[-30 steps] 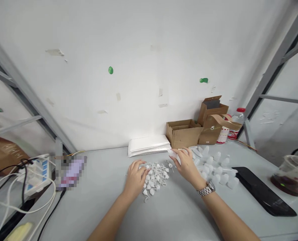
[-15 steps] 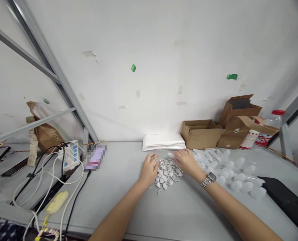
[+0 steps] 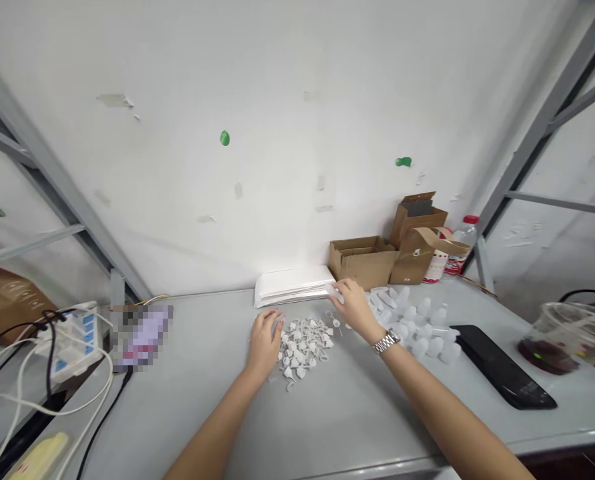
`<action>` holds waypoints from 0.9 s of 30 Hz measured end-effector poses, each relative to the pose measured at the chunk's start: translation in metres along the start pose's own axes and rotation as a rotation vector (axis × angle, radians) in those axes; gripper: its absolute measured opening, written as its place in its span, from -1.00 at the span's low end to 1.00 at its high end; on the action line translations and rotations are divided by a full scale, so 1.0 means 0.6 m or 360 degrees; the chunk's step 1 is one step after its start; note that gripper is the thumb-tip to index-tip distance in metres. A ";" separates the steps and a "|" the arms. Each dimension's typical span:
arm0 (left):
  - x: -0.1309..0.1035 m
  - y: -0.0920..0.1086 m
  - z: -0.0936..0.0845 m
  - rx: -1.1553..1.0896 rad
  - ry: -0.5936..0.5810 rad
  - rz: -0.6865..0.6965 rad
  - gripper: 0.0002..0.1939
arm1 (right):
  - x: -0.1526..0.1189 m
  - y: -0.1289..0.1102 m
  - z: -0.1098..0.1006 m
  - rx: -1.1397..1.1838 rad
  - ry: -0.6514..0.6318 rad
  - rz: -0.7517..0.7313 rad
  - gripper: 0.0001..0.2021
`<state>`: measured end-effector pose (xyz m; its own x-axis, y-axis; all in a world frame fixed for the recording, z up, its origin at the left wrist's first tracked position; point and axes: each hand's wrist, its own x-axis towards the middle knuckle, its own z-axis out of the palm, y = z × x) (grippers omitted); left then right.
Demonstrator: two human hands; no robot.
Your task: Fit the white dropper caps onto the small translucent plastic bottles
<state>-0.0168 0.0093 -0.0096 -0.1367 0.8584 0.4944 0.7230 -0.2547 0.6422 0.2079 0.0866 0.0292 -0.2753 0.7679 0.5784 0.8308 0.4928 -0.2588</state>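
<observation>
My right hand (image 3: 352,307) pinches a translucent piece (image 3: 332,292); the next move likely needs a steady hold. My left hand (image 3: 265,340), fingers parted, is beside white bits (image 3: 303,348).

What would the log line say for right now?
left hand: beside small white pieces | right hand: pinching translucent piece | right of right hand: more translucent pieces

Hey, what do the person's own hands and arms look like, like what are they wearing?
The left hand and right hand are ungloved, and no sleeves show. Around the right wrist is a silver-coloured metal link band, apparently a watch's. The left wrist looks bare.
</observation>
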 end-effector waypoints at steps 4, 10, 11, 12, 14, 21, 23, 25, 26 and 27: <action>0.002 -0.005 0.001 -0.0001 -0.0013 0.0014 -0.70 | 0.005 0.071 -0.051 -0.0012 0.0017 0.0317 -0.74; 0.003 -0.006 0.005 -0.0001 -0.0068 0.0045 -0.69 | -0.032 0.149 -0.099 -0.0165 -0.0167 0.0574 -0.83; 0.002 -0.005 0.005 -0.0001 -0.0070 0.0042 -0.69 | -0.038 0.152 -0.101 -0.0181 -0.0189 0.0577 -0.83; 0.002 -0.004 0.005 0.0001 -0.0073 0.0036 -0.69 | -0.045 0.152 -0.102 -0.0192 -0.0200 0.0573 -0.82; 0.002 -0.003 0.004 0.0008 -0.0082 0.0027 -0.68 | -0.055 0.146 -0.106 -0.0202 -0.0187 0.0556 -0.77; 0.001 0.012 -0.006 0.0188 -0.0198 -0.0069 -0.62 | -0.106 0.047 -0.093 0.0217 -0.0020 0.0134 -0.78; -0.001 0.023 -0.012 0.0261 -0.0246 -0.0146 -0.57 | -0.124 0.013 -0.076 0.0130 -0.0108 0.0019 -0.76; -0.004 0.034 -0.019 0.0320 -0.0318 -0.0211 -0.50 | -0.132 -0.011 -0.061 -0.0190 -0.0202 -0.0036 -0.71; -0.006 0.040 -0.024 0.0341 -0.0355 -0.0221 -0.46 | -0.132 -0.018 -0.055 -0.0359 -0.0243 -0.0051 -0.69; -0.008 0.044 -0.029 0.0357 -0.0388 -0.0214 -0.44 | -0.129 -0.022 -0.050 -0.0503 -0.0284 -0.0065 -0.68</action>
<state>-0.0087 -0.0095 0.0151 -0.0951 0.9655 0.2425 0.8440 -0.0510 0.5339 0.2328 0.0082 0.0110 -0.3685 0.8230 0.4322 0.9181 0.3952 0.0300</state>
